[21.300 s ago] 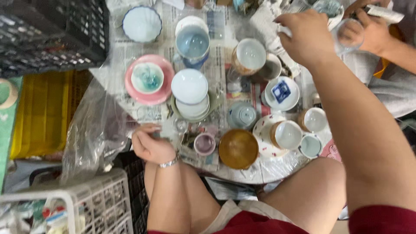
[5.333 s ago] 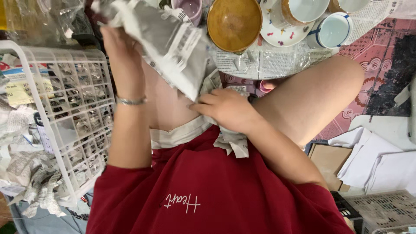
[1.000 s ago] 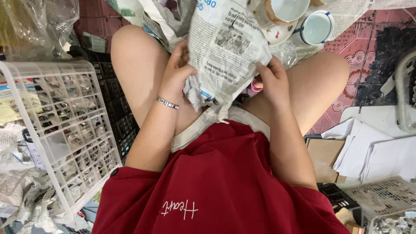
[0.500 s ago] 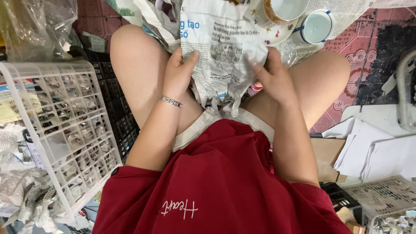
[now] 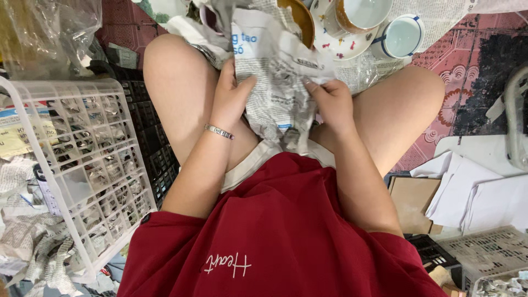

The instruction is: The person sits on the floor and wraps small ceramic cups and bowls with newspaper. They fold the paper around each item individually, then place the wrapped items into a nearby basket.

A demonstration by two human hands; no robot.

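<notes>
A crumpled newspaper bundle (image 5: 278, 82) sits in the upper centre of the frame, over the person's lap and between the two bare thighs, its long axis running roughly top to bottom of the frame. Whether it encloses an object cannot be told; only crushed paper shows. The left hand (image 5: 231, 96) holds the bundle's left flank, the grip closed on the paper with the thumb pressed onto the printed face and the fingers behind. The right hand (image 5: 329, 102) holds the right flank, the grip pinching a fold of paper at the fingertips. Both hands touch the bundle from opposite sides at about the same height, so neither is nearer; the bundle lies directly between them and slightly above. A metal bracelet (image 5: 219, 131) circles the left wrist. Just beyond the bundle's upper edge, partly hidden by it, stands a brown bowl (image 5: 300, 19), beside a speckled plate (image 5: 338, 44) carrying a brown-rimmed cup (image 5: 360, 12). A blue-rimmed white cup (image 5: 402, 36) stands to the right on newspaper-covered tabletop (image 5: 434, 16). A white plastic basket (image 5: 77, 165) fills the left of the frame, with loose crumpled paper (image 5: 33, 247) at lower left. White sheets (image 5: 473, 192) and a cardboard piece (image 5: 410, 198) lie at right.
</notes>
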